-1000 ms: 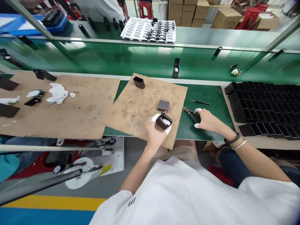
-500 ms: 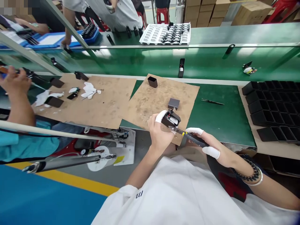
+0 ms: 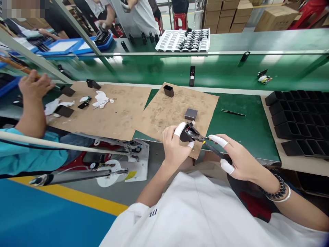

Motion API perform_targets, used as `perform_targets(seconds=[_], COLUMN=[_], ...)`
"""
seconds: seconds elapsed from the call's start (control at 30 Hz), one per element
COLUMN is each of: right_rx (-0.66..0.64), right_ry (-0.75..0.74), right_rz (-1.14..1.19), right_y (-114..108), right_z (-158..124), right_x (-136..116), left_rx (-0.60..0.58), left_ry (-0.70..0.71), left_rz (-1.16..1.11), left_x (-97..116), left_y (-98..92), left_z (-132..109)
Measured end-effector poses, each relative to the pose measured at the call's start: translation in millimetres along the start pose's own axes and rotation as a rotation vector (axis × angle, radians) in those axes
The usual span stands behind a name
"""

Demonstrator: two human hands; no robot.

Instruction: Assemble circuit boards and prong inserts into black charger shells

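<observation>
Head view | worker's left hand [image 3: 175,145]: fingers are gripping black case [image 3: 184,135] | right hand [image 3: 239,158]: fingers are holding pliers [image 3: 213,148] at case opening | grey block [image 3: 191,114] is lying beyond case

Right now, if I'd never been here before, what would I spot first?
Probably the white finger covers in the middle: the left hand holds a small black case, and the right hand holds pliers up to it. Next, perhaps, the rows of open black boxes at the right, and the white tray at the top middle.
</observation>
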State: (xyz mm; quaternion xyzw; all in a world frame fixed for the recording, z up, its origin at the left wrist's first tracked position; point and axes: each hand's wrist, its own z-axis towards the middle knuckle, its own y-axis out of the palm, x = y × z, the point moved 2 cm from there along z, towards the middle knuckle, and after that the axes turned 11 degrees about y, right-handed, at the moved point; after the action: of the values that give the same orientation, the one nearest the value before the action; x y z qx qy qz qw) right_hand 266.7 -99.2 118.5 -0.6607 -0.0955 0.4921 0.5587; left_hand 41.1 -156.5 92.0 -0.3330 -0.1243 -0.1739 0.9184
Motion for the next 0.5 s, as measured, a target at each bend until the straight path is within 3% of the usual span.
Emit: perform_targets(seconds=[0.13, 0.23, 0.33, 0.5], right_rx=[0.020, -0.041, -0.139, -0.281], right_ry=[-0.014, 0.093, 0.179, 0.200], right_rz=[-0.175, -0.249, -0.191, -0.094], right_y=[-4.2, -0.3, 7.3, 13.0], right_z=[3.0, 9.8, 17.1, 18.8], right_x=[-0.5, 2.1, 5.4, -4.6], left_rx=[-0.037, -0.110, -0.304, -0.720], left_ry=[0.184, 0.315, 0.364, 0.251], left_rz=[0.077, 0.132, 0.182, 0.284], left_x=[0.2, -2.1, -6.0, -4.2], left_y=[-4.2, -7.5, -7.0, -16.0], left_z=[1.2, 5.7, 12.7, 15.6])
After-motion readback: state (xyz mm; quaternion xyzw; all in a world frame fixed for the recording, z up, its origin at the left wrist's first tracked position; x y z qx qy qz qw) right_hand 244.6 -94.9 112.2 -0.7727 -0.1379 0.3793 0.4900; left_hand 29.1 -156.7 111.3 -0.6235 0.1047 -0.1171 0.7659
